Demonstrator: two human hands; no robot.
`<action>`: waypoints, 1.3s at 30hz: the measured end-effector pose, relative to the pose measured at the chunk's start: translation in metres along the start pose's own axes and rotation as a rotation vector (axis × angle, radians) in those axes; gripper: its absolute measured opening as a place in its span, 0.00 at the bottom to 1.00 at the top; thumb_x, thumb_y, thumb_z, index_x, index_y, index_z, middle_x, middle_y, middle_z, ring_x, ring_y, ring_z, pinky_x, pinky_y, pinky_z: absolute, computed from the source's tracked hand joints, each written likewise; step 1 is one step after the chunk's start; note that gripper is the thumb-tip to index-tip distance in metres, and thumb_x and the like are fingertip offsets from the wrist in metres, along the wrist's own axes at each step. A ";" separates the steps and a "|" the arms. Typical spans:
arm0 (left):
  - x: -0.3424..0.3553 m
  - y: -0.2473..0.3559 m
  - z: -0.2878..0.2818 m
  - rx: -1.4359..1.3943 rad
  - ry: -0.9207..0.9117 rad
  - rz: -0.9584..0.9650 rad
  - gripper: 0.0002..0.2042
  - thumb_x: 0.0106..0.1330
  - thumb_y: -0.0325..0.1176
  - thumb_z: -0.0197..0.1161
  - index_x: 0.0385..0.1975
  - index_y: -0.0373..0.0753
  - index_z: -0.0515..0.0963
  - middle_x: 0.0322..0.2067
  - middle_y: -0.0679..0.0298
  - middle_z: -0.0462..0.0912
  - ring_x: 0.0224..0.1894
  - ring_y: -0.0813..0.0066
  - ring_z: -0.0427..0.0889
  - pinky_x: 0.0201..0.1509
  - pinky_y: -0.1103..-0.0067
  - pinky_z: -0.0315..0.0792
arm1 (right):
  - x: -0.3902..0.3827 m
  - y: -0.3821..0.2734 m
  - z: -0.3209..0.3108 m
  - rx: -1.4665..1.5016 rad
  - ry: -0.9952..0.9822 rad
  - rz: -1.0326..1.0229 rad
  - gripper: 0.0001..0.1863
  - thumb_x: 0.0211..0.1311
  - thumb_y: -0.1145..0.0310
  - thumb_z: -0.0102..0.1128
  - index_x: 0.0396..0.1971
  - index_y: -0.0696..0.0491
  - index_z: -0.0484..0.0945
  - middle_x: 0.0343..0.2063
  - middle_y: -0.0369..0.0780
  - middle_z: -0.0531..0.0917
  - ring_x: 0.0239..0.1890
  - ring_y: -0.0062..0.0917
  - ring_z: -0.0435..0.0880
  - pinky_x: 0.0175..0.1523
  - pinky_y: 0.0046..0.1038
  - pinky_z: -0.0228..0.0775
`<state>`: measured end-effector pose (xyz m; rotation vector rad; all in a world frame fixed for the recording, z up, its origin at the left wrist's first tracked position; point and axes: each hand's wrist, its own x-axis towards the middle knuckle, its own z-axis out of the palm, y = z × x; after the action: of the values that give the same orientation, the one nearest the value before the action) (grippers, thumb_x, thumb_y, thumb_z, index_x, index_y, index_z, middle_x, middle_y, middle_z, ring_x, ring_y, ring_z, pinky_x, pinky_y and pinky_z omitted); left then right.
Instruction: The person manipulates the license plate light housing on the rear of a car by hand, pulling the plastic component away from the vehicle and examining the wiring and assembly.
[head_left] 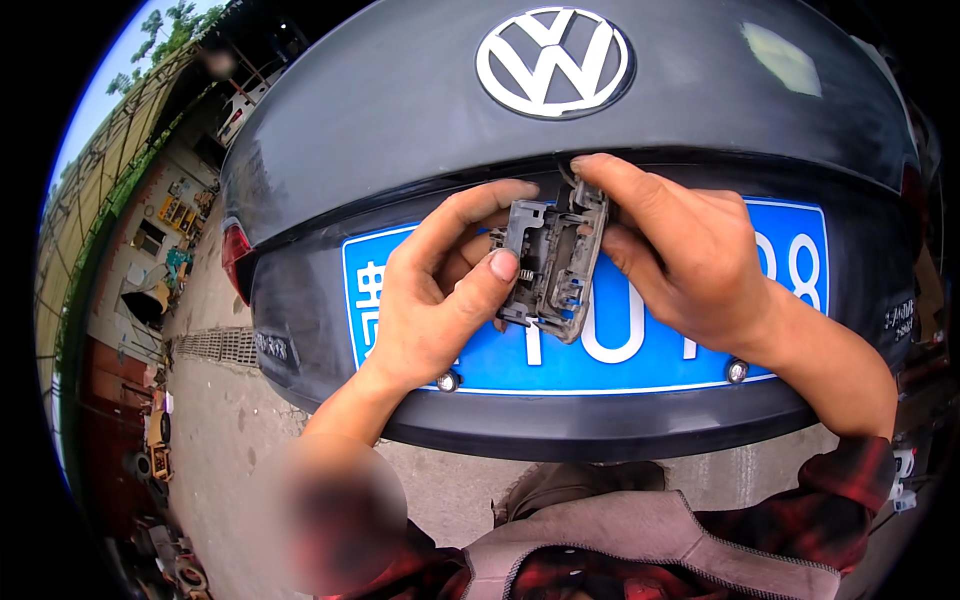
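A dusty black plastic housing (pixel 568 262), which looks like a trunk release handle unit, is held up in front of the license plate. Its open inner side faces me, showing ribs, clips and a small coil spring (pixel 525 274). My left hand (pixel 432 290) grips its left side, thumb on the front face and fingers behind. With thumb and fingers, my right hand (pixel 697 248) pinches the long right-hand piece near its upper end. Behind both hands is the blue license plate (pixel 480 370), with white characters partly covered by them.
The dark trunk lid (pixel 380 110) carries a round chrome emblem (pixel 553 62). Two screws (pixel 448 381) sit along the plate's lower edge. Left of the car are a floor grate (pixel 215 346), concrete ground and clutter (pixel 160 430) along a wall. A tail light (pixel 236 260) shows at left.
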<state>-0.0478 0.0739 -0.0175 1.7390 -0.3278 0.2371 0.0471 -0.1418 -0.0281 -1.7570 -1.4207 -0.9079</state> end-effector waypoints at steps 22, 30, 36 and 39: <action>0.000 -0.003 -0.007 -0.032 -0.005 0.060 0.26 0.69 0.36 0.63 0.63 0.29 0.68 0.49 0.56 0.80 0.39 0.83 0.79 0.39 0.86 0.72 | 0.001 -0.001 0.002 0.027 0.021 0.002 0.29 0.48 0.88 0.65 0.55 0.63 0.75 0.24 0.44 0.81 0.22 0.30 0.83 0.28 0.27 0.73; 0.001 -0.004 -0.006 -0.117 -0.024 0.046 0.26 0.69 0.38 0.63 0.62 0.30 0.68 0.47 0.57 0.80 0.34 0.85 0.77 0.32 0.87 0.71 | 0.000 -0.005 0.001 0.009 -0.021 0.060 0.27 0.50 0.84 0.65 0.54 0.64 0.73 0.28 0.48 0.84 0.25 0.37 0.85 0.30 0.32 0.76; 0.003 -0.005 -0.009 -0.084 0.011 0.046 0.26 0.69 0.39 0.63 0.61 0.30 0.69 0.49 0.55 0.79 0.42 0.80 0.77 0.42 0.82 0.71 | -0.005 -0.003 0.000 0.040 -0.092 0.100 0.30 0.55 0.88 0.62 0.60 0.63 0.67 0.27 0.43 0.81 0.24 0.26 0.83 0.30 0.23 0.73; 0.002 -0.003 -0.008 -0.103 0.023 0.026 0.30 0.66 0.43 0.64 0.61 0.28 0.69 0.52 0.53 0.78 0.56 0.71 0.77 0.64 0.74 0.68 | -0.006 -0.005 -0.002 0.031 -0.122 0.131 0.30 0.56 0.88 0.61 0.61 0.62 0.67 0.27 0.42 0.81 0.24 0.24 0.82 0.30 0.23 0.72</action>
<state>-0.0448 0.0821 -0.0177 1.6305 -0.3397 0.2545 0.0408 -0.1458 -0.0318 -1.8856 -1.3697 -0.7162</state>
